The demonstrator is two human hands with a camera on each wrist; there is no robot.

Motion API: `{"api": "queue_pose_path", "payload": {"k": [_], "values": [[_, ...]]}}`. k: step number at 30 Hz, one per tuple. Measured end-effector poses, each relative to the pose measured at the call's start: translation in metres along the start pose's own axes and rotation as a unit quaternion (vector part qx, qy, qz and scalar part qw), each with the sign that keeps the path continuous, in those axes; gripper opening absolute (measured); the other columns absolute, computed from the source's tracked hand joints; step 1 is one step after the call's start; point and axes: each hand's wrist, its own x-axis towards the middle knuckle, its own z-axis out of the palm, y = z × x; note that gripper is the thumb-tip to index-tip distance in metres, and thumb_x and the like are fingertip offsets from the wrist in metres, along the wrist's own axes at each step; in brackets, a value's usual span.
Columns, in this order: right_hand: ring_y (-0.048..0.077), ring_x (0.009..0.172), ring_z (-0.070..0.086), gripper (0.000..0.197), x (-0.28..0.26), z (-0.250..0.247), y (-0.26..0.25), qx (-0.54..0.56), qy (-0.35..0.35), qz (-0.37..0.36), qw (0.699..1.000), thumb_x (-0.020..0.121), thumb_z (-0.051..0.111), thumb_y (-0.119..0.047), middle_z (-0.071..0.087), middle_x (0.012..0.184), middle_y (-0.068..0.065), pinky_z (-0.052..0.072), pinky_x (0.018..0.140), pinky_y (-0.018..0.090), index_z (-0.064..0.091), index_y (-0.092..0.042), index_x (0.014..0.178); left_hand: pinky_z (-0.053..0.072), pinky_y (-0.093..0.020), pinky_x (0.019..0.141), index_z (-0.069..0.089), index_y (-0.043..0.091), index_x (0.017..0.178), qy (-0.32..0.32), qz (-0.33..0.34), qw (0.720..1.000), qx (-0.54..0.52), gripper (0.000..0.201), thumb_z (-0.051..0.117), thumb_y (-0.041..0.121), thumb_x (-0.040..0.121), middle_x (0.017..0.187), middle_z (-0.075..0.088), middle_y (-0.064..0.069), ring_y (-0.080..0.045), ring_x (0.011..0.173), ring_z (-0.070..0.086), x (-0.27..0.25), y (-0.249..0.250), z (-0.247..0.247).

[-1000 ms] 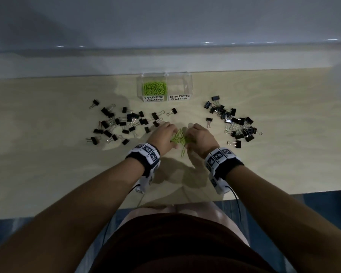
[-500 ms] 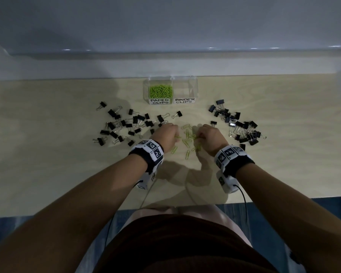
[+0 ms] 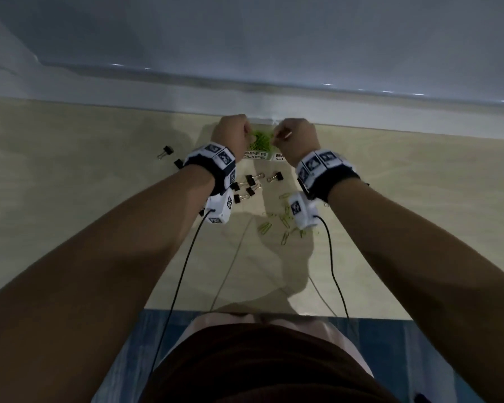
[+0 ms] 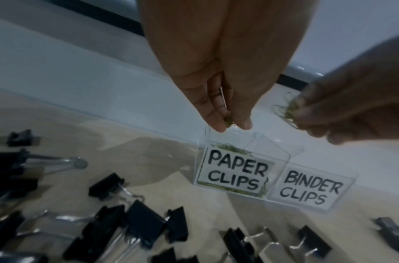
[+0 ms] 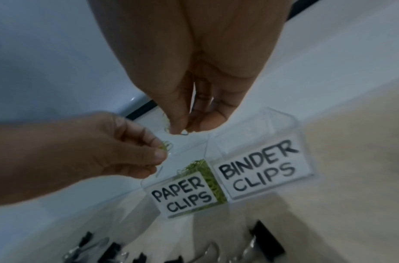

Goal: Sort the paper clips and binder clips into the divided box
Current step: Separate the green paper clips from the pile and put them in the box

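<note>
A clear divided box (image 4: 281,160) stands at the table's far edge, labelled PAPER CLIPS (image 4: 235,175) and BINDER CLIPS (image 4: 311,189). Green paper clips (image 3: 259,142) fill its left compartment; the binder side looks empty. My left hand (image 3: 233,132) hovers over the left compartment and pinches green paper clips (image 4: 228,119) in its fingertips. My right hand (image 3: 294,135) hovers beside it, also pinching green paper clips (image 4: 286,112). Loose green paper clips (image 3: 280,222) lie on the table under my right wrist. Black binder clips (image 3: 249,184) lie below the box.
More black binder clips (image 4: 135,222) are scattered on the wooden table (image 3: 70,213) left of my left wrist. A pale wall ledge (image 3: 128,91) runs right behind the box. Camera cables (image 3: 181,271) hang from both wrists toward the table's near edge.
Both hands lifted from the loose paper clip pile in the table's middle and moved forward to above the box, each carrying green paper clips. The head camera tilted closer.
</note>
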Motion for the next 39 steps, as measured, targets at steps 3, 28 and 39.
{"api": "queue_pose_path", "payload": {"k": [3,28,39], "values": [[0.018,0.086,0.063,0.017,0.011,0.003,-0.014,-0.075,-0.036,-0.009,0.996,0.082,0.06,-0.004,0.069,0.095,0.007,0.053,0.08,0.026,0.07,-0.01,0.093,0.049,-0.032,0.084,0.063,0.007,0.104,-0.025,-0.008,0.999,0.025,0.022,0.067,0.013,0.083,0.105,0.067,-0.011,-0.024,0.094,0.062,0.006,0.005,0.004],[0.024,0.113,0.039,0.063,-0.146,-0.011,0.12,-0.178,-0.147,-0.004,0.973,0.075,0.073,-0.032,0.042,0.127,0.005,0.047,0.092,0.04,0.047,-0.02,0.131,0.042,-0.035,0.098,0.048,0.007,0.123,-0.186,0.104,0.972,0.097,0.076,0.076,0.051,0.067,0.119,0.045,-0.009,-0.024,0.111,0.043,-0.132,0.0,0.096],[0.028,0.09,0.055,0.017,-0.142,0.01,0.106,-0.156,-0.144,-0.008,0.977,0.078,0.061,-0.005,0.053,0.101,0.009,0.038,0.068,0.027,0.062,-0.009,0.095,0.041,-0.032,0.086,0.06,0.008,0.104,-0.193,0.094,0.972,0.1,0.027,0.07,0.015,0.08,0.108,0.057,-0.009,-0.026,0.104,0.052,-0.131,0.017,0.106]]}}
